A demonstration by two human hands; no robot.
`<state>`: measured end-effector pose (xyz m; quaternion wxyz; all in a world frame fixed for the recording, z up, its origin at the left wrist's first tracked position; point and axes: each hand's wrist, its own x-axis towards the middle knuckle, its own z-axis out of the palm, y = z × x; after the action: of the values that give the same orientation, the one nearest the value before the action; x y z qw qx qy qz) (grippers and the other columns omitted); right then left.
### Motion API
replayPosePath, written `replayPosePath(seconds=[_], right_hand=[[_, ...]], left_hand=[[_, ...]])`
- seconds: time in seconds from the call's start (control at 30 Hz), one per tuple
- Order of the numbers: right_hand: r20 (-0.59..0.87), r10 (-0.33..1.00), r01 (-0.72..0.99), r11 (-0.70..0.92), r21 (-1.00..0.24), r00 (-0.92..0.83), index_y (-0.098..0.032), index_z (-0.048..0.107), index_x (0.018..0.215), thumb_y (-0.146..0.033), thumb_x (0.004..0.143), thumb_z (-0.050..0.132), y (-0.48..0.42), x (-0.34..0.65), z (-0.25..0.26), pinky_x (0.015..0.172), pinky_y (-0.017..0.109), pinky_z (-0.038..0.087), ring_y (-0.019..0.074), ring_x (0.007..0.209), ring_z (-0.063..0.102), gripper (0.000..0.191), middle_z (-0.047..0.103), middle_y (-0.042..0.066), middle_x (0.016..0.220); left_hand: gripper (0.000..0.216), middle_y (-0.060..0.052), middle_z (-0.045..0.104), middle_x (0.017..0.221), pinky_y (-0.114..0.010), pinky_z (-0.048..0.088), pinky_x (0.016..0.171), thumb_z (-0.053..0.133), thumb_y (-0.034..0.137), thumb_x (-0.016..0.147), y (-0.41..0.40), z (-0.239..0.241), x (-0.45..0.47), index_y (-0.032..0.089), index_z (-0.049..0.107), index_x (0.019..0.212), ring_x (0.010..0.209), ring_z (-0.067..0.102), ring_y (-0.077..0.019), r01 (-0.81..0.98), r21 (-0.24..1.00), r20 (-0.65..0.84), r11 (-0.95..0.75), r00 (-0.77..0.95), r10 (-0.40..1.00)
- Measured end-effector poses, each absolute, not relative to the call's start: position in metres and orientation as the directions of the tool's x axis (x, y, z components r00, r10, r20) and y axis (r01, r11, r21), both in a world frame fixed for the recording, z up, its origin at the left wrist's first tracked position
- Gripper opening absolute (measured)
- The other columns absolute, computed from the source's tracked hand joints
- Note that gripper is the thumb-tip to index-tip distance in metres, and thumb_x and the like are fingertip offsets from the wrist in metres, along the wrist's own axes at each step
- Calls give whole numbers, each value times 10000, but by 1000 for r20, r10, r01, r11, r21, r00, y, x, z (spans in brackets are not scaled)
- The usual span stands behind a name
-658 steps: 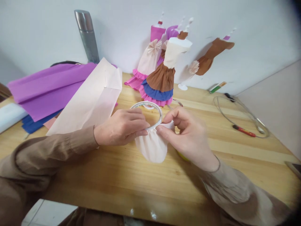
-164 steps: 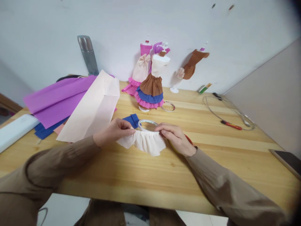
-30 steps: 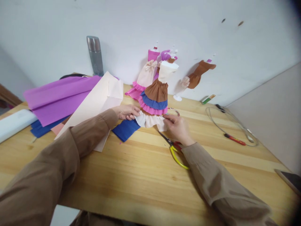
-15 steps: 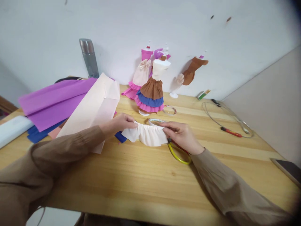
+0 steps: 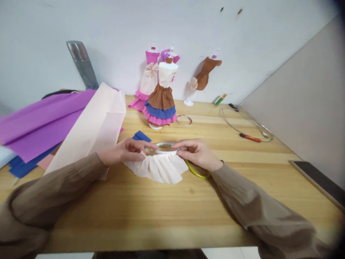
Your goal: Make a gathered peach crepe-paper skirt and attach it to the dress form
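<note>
Fingertips (image 5: pixel 142 154) of the left hand (image 5: pixel 121 154) are pinched together on the left end of the gathered edge of a cream crepe-paper ruffle (image 5: pixel 159 168); the right hand (image 5: pixel 198 154) is pinched likewise on the right end. Ruffle held between the two hands, low over the table (image 5: pixel 172 212), its pleated edge against the near rim of a tape roll (image 5: pixel 163 145), loose skirt fanning toward the person. Risks, as judged: crepe paper is thin, so drawing the hands apart could flatten the pleats or tear the gathered edge. If tape backs that edge it might catch on skin or on the roll; cannot tell from this view. Scissors (image 5: pixel 198 173) lie under the right wrist, only the yellow handle showing; a sleeve could drag them or snag the ruffle. Blue paper (image 5: pixel 140 136) sits just behind the left fingers; dressed doll stand (image 5: pixel 161 99) is well apart, farther back.
</note>
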<state>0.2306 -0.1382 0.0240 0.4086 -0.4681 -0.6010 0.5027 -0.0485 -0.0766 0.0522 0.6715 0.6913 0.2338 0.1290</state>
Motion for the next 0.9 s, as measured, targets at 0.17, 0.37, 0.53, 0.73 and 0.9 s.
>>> replayPosePath(seconds=[0.17,0.37,0.53,0.73,0.9], right_hand=[[13,949,64,35,-997,-314,-156,734,934,-377,731,754,-141,232,21,542,219,464,100,574,590,301,697,36,706],[71,904,-55,53,-997,-422,-160,726,1017,-386,734,749,-139,239,23,548,227,493,120,653,642,362,717,135,1081],[69,886,16,86,-996,-458,-200,666,1149,-354,779,685,-137,251,43,392,198,403,90,513,633,401,628,144,1282],[-120,956,577,60,-814,-269,-160,679,839,-332,757,657,-142,277,67,482,231,441,118,505,576,192,661,12,634],[-196,942,922,198,-334,-273,-209,578,1272,-168,732,626,-149,278,55,696,263,468,182,796,630,544,672,84,994]], left_hand=[[159,-125,508,1411,-450,405,1021,693,287,798,-77,45,-48,140,666,743,1207,566,-318,47,996,-73,75,908,411],[193,-121,630,1207,-415,449,954,681,309,800,-84,47,-46,129,665,732,1068,634,-282,12,1000,-16,11,902,432],[184,-113,614,1208,-390,461,945,666,295,810,-90,50,-44,127,658,736,1066,626,-267,48,999,-50,15,922,385],[162,-101,611,1225,-396,471,950,668,292,806,-92,46,-48,142,676,746,1062,628,-265,34,999,-32,4,898,438],[151,-109,601,1241,-420,451,987,677,279,798,-93,49,-47,141,676,737,1124,596,-280,39,999,-34,-2,891,452]])
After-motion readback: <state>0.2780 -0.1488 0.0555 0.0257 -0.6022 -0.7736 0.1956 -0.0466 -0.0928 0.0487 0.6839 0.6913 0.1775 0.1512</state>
